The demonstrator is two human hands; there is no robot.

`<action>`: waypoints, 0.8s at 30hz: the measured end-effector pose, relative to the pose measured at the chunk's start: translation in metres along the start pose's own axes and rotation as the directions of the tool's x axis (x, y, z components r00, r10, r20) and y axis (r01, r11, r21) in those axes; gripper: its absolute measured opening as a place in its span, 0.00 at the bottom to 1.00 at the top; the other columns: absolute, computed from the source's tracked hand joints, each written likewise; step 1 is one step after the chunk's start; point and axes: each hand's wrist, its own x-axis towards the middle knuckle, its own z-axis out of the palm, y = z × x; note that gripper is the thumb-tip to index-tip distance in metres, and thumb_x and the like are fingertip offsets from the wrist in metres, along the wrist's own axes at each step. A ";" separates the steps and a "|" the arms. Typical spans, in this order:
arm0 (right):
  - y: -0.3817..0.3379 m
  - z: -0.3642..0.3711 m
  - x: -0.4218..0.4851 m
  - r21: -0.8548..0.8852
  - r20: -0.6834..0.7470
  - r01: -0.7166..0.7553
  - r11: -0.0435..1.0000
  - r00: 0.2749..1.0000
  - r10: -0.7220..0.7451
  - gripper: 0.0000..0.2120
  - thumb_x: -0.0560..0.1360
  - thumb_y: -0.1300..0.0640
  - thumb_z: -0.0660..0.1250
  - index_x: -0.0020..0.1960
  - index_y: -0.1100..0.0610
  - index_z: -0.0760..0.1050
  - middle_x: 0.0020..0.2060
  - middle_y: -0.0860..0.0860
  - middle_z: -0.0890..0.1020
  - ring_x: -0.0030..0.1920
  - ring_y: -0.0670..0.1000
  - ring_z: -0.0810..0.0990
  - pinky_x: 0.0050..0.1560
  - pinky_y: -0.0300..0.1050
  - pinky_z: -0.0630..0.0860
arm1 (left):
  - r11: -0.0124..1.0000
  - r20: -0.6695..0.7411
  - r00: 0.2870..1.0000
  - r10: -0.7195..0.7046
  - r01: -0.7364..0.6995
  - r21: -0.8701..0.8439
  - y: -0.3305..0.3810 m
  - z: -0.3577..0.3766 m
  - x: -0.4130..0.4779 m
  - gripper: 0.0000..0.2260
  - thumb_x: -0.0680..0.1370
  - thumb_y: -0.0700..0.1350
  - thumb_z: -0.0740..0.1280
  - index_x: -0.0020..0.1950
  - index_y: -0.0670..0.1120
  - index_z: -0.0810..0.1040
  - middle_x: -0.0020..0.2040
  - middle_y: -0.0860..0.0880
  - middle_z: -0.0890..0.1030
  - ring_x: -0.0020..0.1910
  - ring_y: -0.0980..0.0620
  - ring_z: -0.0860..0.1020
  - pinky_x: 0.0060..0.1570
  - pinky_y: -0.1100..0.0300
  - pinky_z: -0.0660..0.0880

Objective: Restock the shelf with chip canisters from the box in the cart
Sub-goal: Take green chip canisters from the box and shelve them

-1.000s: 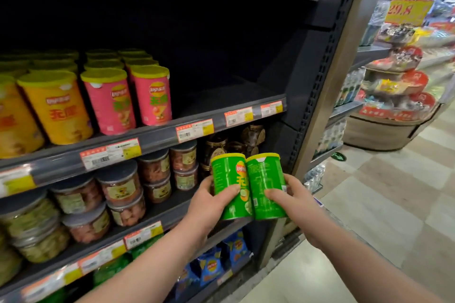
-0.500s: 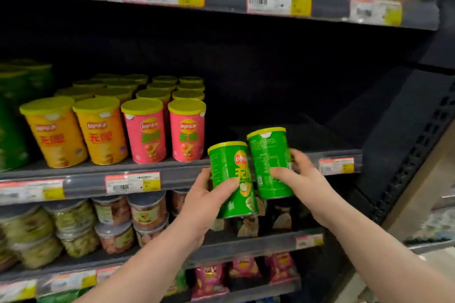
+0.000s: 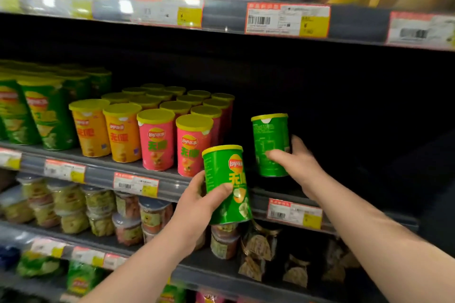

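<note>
My left hand grips a green chip canister with a yellow lid, held in front of the shelf's front rail. My right hand grips a second green canister, upright over the dark, bare right part of the middle shelf, just right of the pink canisters. Whether its base touches the shelf is hidden. Orange canisters and taller green ones stand further left, in rows running to the back.
Above is a shelf with price tags and bagged snacks. Below the rail stand clear plastic tubs and dark packets. The lowest shelf holds chip bags. The shelf's right side recedes into darkness.
Both hands have risen from the lower shelf level. The right hand has carried its canister up and in over the middle shelf; the left canister has drawn apart from it, lower.
</note>
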 end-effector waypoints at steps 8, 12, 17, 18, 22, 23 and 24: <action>0.012 0.013 0.039 -0.020 0.010 -0.017 1.000 1.000 0.017 0.33 0.68 0.59 0.76 0.65 0.60 0.62 0.60 0.58 0.75 0.58 0.56 0.76 0.54 0.46 0.73 | 1.000 -0.049 0.999 0.008 -0.007 0.017 -0.002 0.003 -0.003 0.13 0.75 0.39 0.68 0.57 0.51 0.74 0.46 0.48 0.85 0.42 0.52 0.84 0.35 0.64 0.78; 0.014 0.027 0.055 -0.045 0.024 -0.030 0.999 0.999 0.031 0.41 0.66 0.58 0.78 0.68 0.62 0.55 0.63 0.58 0.72 0.63 0.56 0.73 0.60 0.47 0.71 | 1.000 -0.009 1.000 0.007 -0.007 0.027 0.000 0.001 0.000 0.15 0.74 0.40 0.69 0.58 0.51 0.74 0.45 0.50 0.85 0.42 0.52 0.84 0.35 0.64 0.78; 0.022 0.025 0.063 -0.086 0.163 -0.065 0.994 0.984 0.078 0.33 0.71 0.65 0.70 0.70 0.61 0.55 0.60 0.58 0.73 0.56 0.52 0.73 0.54 0.42 0.69 | 1.000 0.039 0.999 0.001 -0.002 0.031 0.006 -0.007 0.004 0.27 0.64 0.46 0.73 0.62 0.49 0.73 0.48 0.47 0.85 0.44 0.50 0.84 0.36 0.62 0.79; 0.023 0.024 0.064 -0.118 0.156 -0.051 0.992 0.985 0.069 0.34 0.71 0.64 0.71 0.70 0.61 0.56 0.61 0.57 0.74 0.57 0.52 0.73 0.55 0.42 0.69 | 1.000 0.045 0.999 -0.004 0.003 0.030 0.006 -0.008 0.005 0.28 0.64 0.45 0.75 0.62 0.49 0.73 0.47 0.47 0.85 0.44 0.50 0.84 0.36 0.62 0.79; 0.024 0.031 0.066 -0.173 0.093 -0.035 0.984 0.994 0.052 0.41 0.66 0.56 0.78 0.71 0.60 0.58 0.64 0.56 0.72 0.63 0.53 0.72 0.59 0.42 0.68 | 1.000 0.071 0.997 -0.004 0.003 0.016 0.007 -0.011 0.007 0.27 0.63 0.44 0.77 0.59 0.49 0.74 0.45 0.48 0.85 0.41 0.51 0.84 0.33 0.63 0.78; 0.024 0.034 0.067 -0.156 0.128 -0.045 0.987 0.990 0.065 0.40 0.67 0.57 0.76 0.72 0.60 0.57 0.65 0.56 0.71 0.62 0.52 0.72 0.59 0.41 0.69 | 1.000 0.076 0.997 -0.005 0.004 0.010 0.008 -0.013 0.007 0.26 0.63 0.44 0.78 0.59 0.49 0.74 0.45 0.47 0.85 0.41 0.51 0.84 0.33 0.64 0.78; 0.023 0.035 0.067 -0.156 0.172 -0.054 0.986 0.982 0.081 0.40 0.69 0.58 0.75 0.72 0.59 0.56 0.66 0.56 0.71 0.62 0.51 0.72 0.60 0.41 0.68 | 1.000 0.078 0.997 -0.007 0.007 0.001 0.008 -0.014 0.008 0.26 0.62 0.44 0.77 0.58 0.49 0.74 0.45 0.46 0.85 0.41 0.50 0.84 0.32 0.64 0.78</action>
